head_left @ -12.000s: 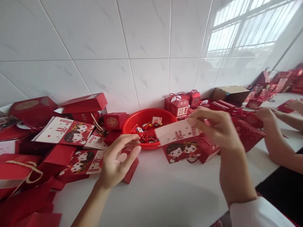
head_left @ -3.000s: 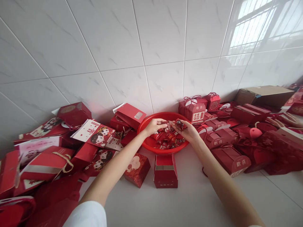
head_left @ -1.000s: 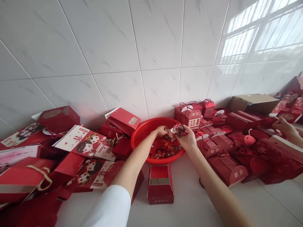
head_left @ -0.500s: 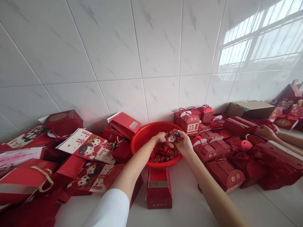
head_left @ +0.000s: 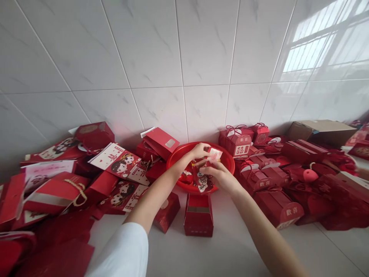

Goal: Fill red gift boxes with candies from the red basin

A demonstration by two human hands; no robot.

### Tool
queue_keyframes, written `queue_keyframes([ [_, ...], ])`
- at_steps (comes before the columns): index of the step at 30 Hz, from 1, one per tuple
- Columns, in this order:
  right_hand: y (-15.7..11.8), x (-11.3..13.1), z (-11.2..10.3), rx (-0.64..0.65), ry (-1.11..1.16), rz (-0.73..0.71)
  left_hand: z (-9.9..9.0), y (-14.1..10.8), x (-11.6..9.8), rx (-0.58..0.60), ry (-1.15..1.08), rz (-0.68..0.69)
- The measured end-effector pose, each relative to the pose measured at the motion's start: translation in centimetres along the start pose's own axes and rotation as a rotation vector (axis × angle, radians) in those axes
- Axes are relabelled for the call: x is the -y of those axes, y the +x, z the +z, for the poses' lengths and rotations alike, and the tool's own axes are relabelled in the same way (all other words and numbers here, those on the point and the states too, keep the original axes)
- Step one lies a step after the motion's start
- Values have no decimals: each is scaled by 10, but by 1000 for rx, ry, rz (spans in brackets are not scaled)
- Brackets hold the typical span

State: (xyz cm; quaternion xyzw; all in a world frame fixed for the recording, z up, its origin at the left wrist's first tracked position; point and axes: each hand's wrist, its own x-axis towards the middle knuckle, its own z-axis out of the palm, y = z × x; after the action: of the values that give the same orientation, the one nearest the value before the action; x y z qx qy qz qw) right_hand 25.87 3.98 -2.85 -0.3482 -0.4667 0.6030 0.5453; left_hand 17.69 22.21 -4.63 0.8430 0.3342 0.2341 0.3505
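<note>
Over the red plastic basin (head_left: 230, 158), my left hand (head_left: 201, 151) has its fingers curled at the edge of a small pink-and-white packet (head_left: 215, 154). Just to the right and nearer, my right hand (head_left: 216, 173) is closed on several red wrapped sweets (head_left: 203, 182), dark and white print showing on them. More wrapped sweets (head_left: 186, 177) lie in the basin, partly hidden by my forearms and hands. In front of the basin, an open red gift box (head_left: 198, 225) stands upright on the floor.
Red gift boxes and printed cartons (head_left: 123, 165) are heaped at the left. Closed red boxes with cord handles (head_left: 235, 142) and more boxes (head_left: 278, 209) crowd the right. A brown cardboard box (head_left: 321, 130) sits against the tiled wall (head_left: 155, 111) at the back right.
My right hand has moved lower and nearer with the red sweets. My left hand has risen slightly, and a pink-and-white packet now shows by its fingertips. The camera view has shifted.
</note>
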Motion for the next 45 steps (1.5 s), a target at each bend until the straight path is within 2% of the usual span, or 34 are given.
queue_keyframes([
  [3, -11, -1, 10, 176, -271, 18, -16, -19, -17, -38, -92, 42],
  [7, -19, -1, 15, 324, -475, -1, -36, -62, -37, -101, -247, 92],
  [10, -24, 5, 12, 366, -534, -39, -46, -100, -45, -199, -279, 44],
  [13, -29, 18, 6, 351, -488, -47, -51, -135, -47, -266, -332, -10],
  [16, -34, 29, -1, 291, -424, -11, -50, -163, -47, -155, -382, -78],
  [19, -37, 35, -6, 241, -405, -2, -46, -183, -51, 74, -368, -128],
  [21, -37, 35, -7, 232, -398, -13, -41, -192, -57, 226, -295, -139],
  [23, -36, 32, -6, 222, -384, -20, -34, -197, -64, 283, -182, -123],
  [27, -30, 25, -2, 267, -377, 1, -19, -200, -73, 206, 60, -28],
  [31, -25, 17, 1, 304, -380, 52, -9, -205, -77, 262, 222, 8],
  [38, -19, 11, 0, 492, -484, 126, -9, -218, -78, 302, 381, -111],
  [45, -17, 3, -6, 437, -713, 79, 0, -224, -74, 262, 433, -201],
])
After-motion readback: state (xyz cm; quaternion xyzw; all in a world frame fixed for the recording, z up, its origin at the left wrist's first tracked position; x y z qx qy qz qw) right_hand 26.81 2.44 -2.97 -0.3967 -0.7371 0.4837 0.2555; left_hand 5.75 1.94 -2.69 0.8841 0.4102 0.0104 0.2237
